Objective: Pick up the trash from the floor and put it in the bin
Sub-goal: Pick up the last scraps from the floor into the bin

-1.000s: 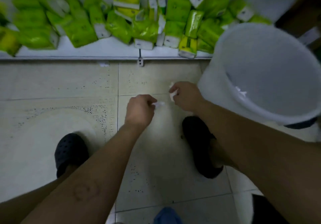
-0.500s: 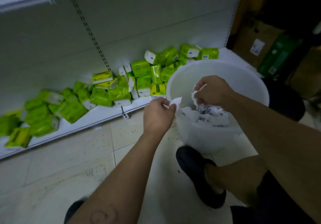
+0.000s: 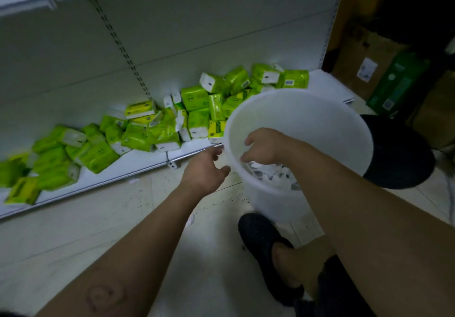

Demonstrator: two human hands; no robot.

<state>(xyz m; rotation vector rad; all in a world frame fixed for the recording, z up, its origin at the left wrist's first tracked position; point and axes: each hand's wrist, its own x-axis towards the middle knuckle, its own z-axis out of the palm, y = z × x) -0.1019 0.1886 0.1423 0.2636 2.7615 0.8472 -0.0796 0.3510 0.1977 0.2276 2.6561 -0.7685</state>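
A white plastic bin (image 3: 320, 110) stands on the tiled floor at the right, with crumpled white paper scraps (image 3: 273, 176) lying in its bottom. My right hand (image 3: 264, 147) hangs over the bin's mouth with fingers loosely spread and nothing in them. My left hand (image 3: 204, 170) is just outside the bin's left rim, fingers relaxed and empty. A small white scrap (image 3: 190, 219) lies on the floor beside my left forearm.
A low white shelf (image 3: 138, 161) along the wall carries several green tissue packs (image 3: 194, 110). My black shoe (image 3: 263, 247) is planted in front of the bin. A black round object (image 3: 398, 151) sits behind the bin; cardboard boxes (image 3: 364, 65) stand at the far right.
Both hands carried white scraps from the floor up to the bin. They have let go of them; both hands are now empty, the right one over the bin.
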